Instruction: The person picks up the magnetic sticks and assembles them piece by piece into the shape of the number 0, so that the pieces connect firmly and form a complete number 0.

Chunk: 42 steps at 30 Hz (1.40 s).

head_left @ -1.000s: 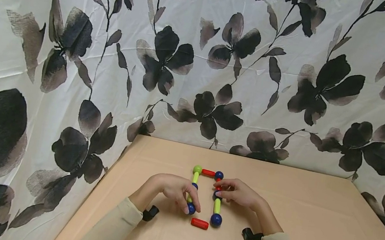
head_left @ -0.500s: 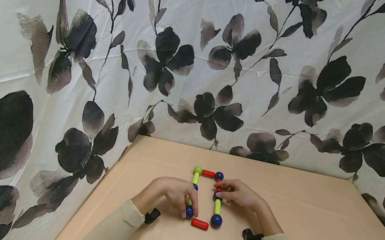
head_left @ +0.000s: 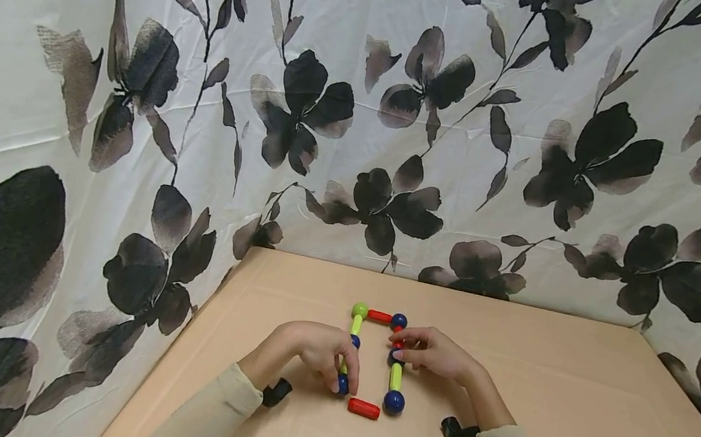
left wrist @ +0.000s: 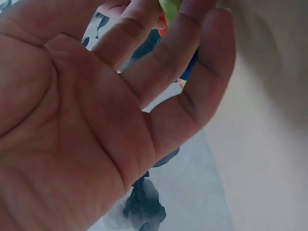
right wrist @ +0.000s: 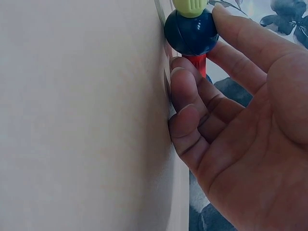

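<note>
A frame of toy building balls and rods lies on the table. At its top are a lime ball (head_left: 360, 311), a red rod (head_left: 379, 317) and a blue ball (head_left: 399, 320). My left hand (head_left: 321, 354) pinches the blue ball (head_left: 343, 384) at the lower left end; its fingers partly hide the lime rod above. My right hand (head_left: 439, 354) holds the right side at its middle blue ball (right wrist: 191, 31), thumb on the ball, fingers by the red rod (right wrist: 196, 65). A lime rod (head_left: 395, 376) leads down to another blue ball (head_left: 394, 402). A loose red rod (head_left: 364, 408) lies between the lower ends.
The tan tabletop (head_left: 568, 402) stretches around the frame, its far edge meeting a white flowered cloth (head_left: 468, 160). Black wrist cameras sit on the left wrist (head_left: 277, 393) and right wrist (head_left: 458, 432).
My left hand has shifted the lower left blue ball slightly toward me and left, bringing it nearer the loose red rod's level. The right hand stays almost still.
</note>
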### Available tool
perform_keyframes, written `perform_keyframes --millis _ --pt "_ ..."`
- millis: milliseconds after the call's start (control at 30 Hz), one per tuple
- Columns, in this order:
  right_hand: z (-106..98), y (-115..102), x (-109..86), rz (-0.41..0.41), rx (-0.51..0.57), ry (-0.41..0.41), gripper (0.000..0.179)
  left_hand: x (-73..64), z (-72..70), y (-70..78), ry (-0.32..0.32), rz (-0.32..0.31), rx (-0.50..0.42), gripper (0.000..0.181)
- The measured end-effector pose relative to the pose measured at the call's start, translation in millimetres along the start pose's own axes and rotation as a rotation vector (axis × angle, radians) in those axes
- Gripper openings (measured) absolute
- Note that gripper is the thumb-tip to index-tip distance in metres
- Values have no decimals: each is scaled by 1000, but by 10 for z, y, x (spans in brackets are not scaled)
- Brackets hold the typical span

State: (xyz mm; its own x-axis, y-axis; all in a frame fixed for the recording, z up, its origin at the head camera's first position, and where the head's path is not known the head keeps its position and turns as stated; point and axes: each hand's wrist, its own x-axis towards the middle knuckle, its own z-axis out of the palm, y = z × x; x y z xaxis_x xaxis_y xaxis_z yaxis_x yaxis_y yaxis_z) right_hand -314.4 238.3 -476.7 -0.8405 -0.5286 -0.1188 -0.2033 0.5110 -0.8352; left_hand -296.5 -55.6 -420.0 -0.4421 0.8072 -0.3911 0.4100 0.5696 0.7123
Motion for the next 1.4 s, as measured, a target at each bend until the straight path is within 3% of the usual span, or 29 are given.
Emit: perform_keyframes --millis 267,500,633,833,1100,1200,1400 --pt "-5 1 -6 3 5 -1 38 -14 -10 -7 -9 9 -3 24" --pt "-9 6 -4 -2 6 -1 37 80 15 2 59 145 63 21" --pt "-6 6 -3 -9 1 1 36 166 80 21 36 185 46 19" --pt "-9 6 6 -4 4 3 36 283 205 46 1 209 86 21" --pt "-16 1 13 -2 -4 0 36 347 332 111 45 177 137 14" --pt "-17 -5 11 -8 -10 -1 36 345 341 133 66 173 154 13" --pt "-10 2 15 -25 -15 -1 34 340 283 102 77 204 82 12"
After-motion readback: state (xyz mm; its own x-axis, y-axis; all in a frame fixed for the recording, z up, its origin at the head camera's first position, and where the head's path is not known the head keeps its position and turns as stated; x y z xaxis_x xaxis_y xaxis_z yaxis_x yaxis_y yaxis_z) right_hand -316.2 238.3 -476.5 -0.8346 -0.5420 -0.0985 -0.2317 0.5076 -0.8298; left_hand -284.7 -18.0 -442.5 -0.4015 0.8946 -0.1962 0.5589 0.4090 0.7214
